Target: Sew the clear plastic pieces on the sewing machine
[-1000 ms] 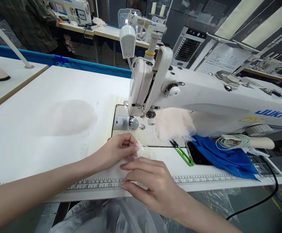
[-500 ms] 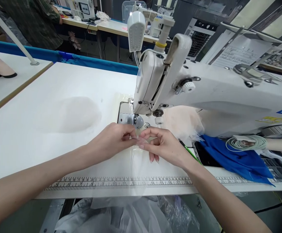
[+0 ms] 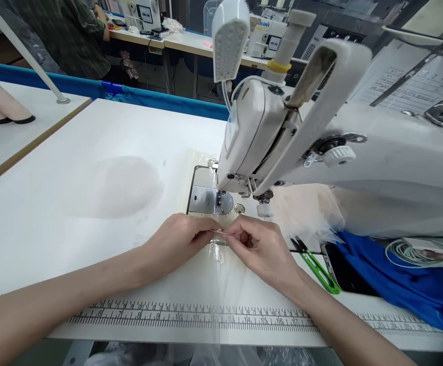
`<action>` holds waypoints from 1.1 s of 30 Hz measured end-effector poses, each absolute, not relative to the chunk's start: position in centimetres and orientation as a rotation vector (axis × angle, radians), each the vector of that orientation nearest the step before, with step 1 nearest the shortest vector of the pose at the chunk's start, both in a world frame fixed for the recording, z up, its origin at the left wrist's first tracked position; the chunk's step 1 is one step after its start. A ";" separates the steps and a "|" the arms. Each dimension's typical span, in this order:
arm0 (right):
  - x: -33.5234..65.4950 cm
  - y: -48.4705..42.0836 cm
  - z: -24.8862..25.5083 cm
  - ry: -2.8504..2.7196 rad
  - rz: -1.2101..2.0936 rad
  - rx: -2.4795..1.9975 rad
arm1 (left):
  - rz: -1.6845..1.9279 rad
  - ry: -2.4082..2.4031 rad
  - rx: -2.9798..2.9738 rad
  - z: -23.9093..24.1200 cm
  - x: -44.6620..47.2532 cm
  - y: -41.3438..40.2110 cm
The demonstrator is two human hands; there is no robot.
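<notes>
White sewing table (image 3: 91, 168) — sewing machine (image 3: 320, 152), green snips (image 3: 318, 267) beside hands (image 3: 221, 241).

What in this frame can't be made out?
- Sheer strip, head view: top edge hidden between left hand and right hand.
- Needle: hidden behind sewing machine head.
- Phone: partly under blue cloth.
- Ruler numbers: too small.
</notes>
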State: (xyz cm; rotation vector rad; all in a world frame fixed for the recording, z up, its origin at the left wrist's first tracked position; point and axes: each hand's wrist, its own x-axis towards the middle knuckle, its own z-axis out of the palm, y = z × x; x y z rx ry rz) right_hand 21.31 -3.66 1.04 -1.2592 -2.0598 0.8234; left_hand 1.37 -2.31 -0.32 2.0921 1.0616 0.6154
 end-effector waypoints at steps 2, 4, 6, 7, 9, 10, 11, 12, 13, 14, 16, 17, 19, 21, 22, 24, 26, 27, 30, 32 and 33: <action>21.4 -3.8 0.4 -2.051 0.789 -1.243 | 0.670 1.071 2.148 -0.8 1.2 -2.3; 21.6 -3.9 0.0 -2.038 0.788 -1.232 | 0.721 1.067 2.234 -1.1 1.1 -2.4; 21.7 -4.0 -0.3 -2.032 0.800 -1.221 | 0.743 1.063 2.320 -1.3 1.0 -2.5; 21.7 -4.1 -0.5 -2.036 0.802 -1.212 | 0.743 1.060 2.348 -1.3 1.0 -2.5; 21.7 -4.2 -0.7 -2.053 0.794 -1.195 | 0.736 1.050 2.370 -1.3 1.0 -2.6; 21.7 -4.2 -0.8 -2.062 0.784 -1.188 | 0.737 1.041 2.369 -1.3 1.0 -2.7; 21.7 -4.2 -0.8 -2.072 0.772 -1.180 | 0.734 1.034 2.364 -1.3 1.0 -2.7; 21.7 -4.3 -0.9 -2.081 0.758 -1.170 | 0.721 1.034 2.359 -1.3 1.0 -2.7; 21.7 -4.3 -0.9 -2.089 0.747 -1.159 | 0.716 1.032 2.360 -1.3 1.0 -2.8; 21.6 -4.3 -0.9 -2.095 0.737 -1.145 | 0.715 1.029 2.369 -1.2 0.9 -2.8; 21.6 -4.2 -0.7 -2.102 0.726 -1.117 | 0.740 1.021 2.414 -1.2 0.9 -2.8; 21.6 -4.2 -0.6 -2.106 0.726 -1.108 | 0.766 1.019 2.449 -1.2 0.9 -2.7; 21.6 -4.2 -0.5 -2.122 0.725 -1.095 | 0.824 1.021 2.527 -1.2 0.8 -2.7; 21.6 -4.2 -0.4 -2.143 0.702 -1.084 | 0.859 1.044 2.594 -1.0 0.8 -2.7; 21.6 -4.2 -0.4 -2.153 0.678 -1.078 | 0.868 1.058 2.614 -0.9 0.8 -2.7; 21.6 -4.2 -0.4 -2.169 0.597 -1.060 | 0.872 1.072 2.632 -0.6 0.8 -2.8; 21.7 -4.1 -0.5 -2.182 0.502 -1.028 | 0.870 1.052 2.637 -0.3 0.8 -2.9; 21.8 -4.1 -0.6 -2.186 0.457 -1.005 | 0.869 1.037 2.641 -0.2 0.9 -3.0; 22.0 -3.9 -0.9 -2.170 0.256 -0.885 | 0.890 1.011 2.631 -0.2 1.0 -3.2; 22.1 -3.8 -1.0 -2.176 0.046 -0.768 | 0.884 1.041 2.573 -0.4 1.1 -3.3; 22.1 -3.8 -0.9 -2.184 -0.068 -0.706 | 0.861 1.054 2.538 -0.5 1.1 -3.4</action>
